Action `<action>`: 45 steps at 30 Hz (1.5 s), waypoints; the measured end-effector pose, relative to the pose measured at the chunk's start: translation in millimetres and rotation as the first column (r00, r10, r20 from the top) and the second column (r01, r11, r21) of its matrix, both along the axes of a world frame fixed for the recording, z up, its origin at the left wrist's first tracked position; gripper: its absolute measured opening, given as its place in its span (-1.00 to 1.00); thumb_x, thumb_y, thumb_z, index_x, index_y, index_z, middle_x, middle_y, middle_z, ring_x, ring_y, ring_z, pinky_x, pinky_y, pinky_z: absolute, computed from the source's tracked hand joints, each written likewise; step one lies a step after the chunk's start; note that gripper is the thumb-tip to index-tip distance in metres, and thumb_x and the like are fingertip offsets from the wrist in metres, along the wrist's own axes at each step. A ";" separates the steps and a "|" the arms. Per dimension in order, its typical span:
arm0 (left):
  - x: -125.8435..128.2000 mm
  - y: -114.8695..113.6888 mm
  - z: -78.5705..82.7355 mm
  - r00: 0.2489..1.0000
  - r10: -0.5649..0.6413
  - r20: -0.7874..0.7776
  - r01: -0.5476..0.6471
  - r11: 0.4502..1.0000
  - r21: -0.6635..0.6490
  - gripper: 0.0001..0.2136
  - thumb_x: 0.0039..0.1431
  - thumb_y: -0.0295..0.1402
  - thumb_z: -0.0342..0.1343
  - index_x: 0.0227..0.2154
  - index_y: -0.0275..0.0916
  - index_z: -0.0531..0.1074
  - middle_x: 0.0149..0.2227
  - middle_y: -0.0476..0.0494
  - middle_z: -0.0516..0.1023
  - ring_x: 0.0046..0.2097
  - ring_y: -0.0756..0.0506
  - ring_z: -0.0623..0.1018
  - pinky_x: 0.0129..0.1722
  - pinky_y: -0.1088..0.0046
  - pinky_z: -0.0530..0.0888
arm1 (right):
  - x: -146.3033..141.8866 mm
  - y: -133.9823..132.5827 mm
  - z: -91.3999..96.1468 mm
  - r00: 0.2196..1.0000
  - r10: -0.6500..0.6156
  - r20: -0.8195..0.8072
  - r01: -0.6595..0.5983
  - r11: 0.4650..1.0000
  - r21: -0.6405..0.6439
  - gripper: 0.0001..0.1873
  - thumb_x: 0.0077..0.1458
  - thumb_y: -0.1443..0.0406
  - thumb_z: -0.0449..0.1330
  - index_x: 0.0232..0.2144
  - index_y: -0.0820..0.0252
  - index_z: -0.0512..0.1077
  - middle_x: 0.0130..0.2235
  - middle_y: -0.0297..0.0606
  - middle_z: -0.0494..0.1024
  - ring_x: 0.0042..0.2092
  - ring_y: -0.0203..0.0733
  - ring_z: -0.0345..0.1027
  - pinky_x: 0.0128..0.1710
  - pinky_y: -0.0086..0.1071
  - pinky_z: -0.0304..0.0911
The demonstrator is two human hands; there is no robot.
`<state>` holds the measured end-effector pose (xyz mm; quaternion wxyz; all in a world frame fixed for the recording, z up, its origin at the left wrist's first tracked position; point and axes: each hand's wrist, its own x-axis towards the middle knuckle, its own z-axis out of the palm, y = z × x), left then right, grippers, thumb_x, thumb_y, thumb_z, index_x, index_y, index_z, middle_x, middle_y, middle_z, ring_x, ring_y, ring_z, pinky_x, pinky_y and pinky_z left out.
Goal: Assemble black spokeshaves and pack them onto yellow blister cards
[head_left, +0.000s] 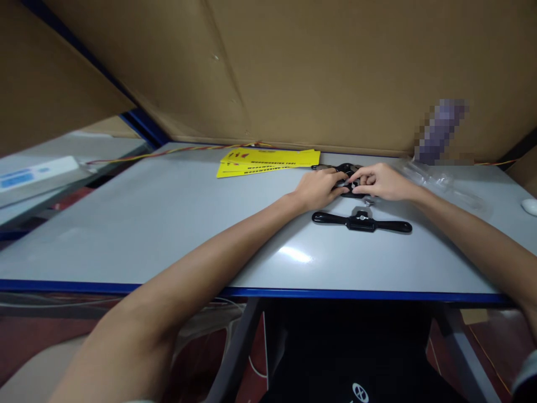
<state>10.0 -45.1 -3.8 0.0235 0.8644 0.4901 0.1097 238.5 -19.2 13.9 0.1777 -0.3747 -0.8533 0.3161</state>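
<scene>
A black spokeshave point(361, 221) with two handles lies across the table just in front of my hands. Behind it, further black spokeshave parts point(346, 168) are partly covered by my fingers. My left hand point(319, 188) rests at their left side, thumb and fingertips closed on a piece there. From the right, my right hand point(386, 182) meets it with fingers curled and the tips close together over the same spot. Whatever small piece those tips hold is hidden. A small shiny metal part point(369, 202) lies below my right hand.
Yellow cards point(268, 160) printed "WOODWORKING TOOL" lie at the back of the grey table point(168, 235). Clear plastic bags point(444, 184) are on the right, with a white object point(529, 206) at the edge. A brown panel point(293, 73) rises behind; a thin cable point(168, 151) runs along it.
</scene>
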 end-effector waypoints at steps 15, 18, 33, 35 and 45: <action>-2.4 6.1 2.5 0.991 0.034 0.129 -0.027 0.998 -0.056 -0.60 0.33 -0.12 0.18 0.13 -0.13 0.61 -0.14 -0.13 0.70 -0.15 -0.18 0.62 -0.25 0.38 0.37 | 4.0 7.8 4.7 0.999 0.038 0.016 -0.037 0.998 -0.059 -0.64 0.07 0.10 0.35 -0.12 0.14 0.51 -0.41 -0.43 0.41 -0.39 -0.26 0.28 -0.33 -0.33 0.18; -3.4 6.8 1.1 0.992 0.026 0.123 -0.020 0.999 -0.049 -0.60 0.34 -0.11 0.16 0.14 -0.12 0.60 -0.15 -0.13 0.70 -0.15 -0.18 0.62 -0.27 0.37 0.36 | 3.5 6.2 5.8 0.997 0.036 0.063 -0.036 0.999 0.011 -0.67 0.13 0.14 0.31 -0.08 0.14 0.53 -0.42 -0.42 0.44 -0.39 -0.24 0.29 -0.31 -0.33 0.17; -14.8 9.2 -0.7 0.978 -0.097 0.186 0.109 0.992 -0.059 -0.53 0.28 -0.14 0.16 0.15 -0.27 0.58 -0.15 -0.20 0.67 -0.16 -0.18 0.60 -0.15 0.33 0.44 | -29.7 -26.0 12.5 0.887 -0.213 0.410 0.035 0.916 0.400 -0.76 0.38 0.21 0.11 -0.20 0.17 0.54 -0.20 0.01 0.60 -0.21 0.05 0.43 -0.29 -0.21 0.03; -14.4 8.4 -0.7 0.981 -0.084 0.173 0.097 0.993 -0.070 -0.53 0.27 -0.12 0.18 0.14 -0.27 0.60 -0.14 -0.20 0.67 -0.13 -0.19 0.61 -0.14 0.33 0.45 | -32.8 -24.8 14.5 0.878 -0.238 0.414 0.082 0.929 0.361 -0.76 0.36 0.18 0.13 -0.24 0.16 0.54 -0.25 0.00 0.59 -0.25 0.04 0.42 -0.32 -0.22 0.00; -13.8 12.1 5.9 0.996 -0.046 0.082 0.055 0.992 -0.114 -0.57 0.25 -0.17 0.21 0.12 -0.20 0.61 -0.08 -0.19 0.67 -0.07 -0.22 0.61 -0.13 0.33 0.45 | -38.9 -23.6 15.7 0.866 -0.263 0.426 0.113 0.931 0.347 -0.69 0.37 0.19 0.10 -0.33 0.18 0.56 -0.33 -0.02 0.59 -0.25 0.03 0.43 -0.27 -0.22 0.04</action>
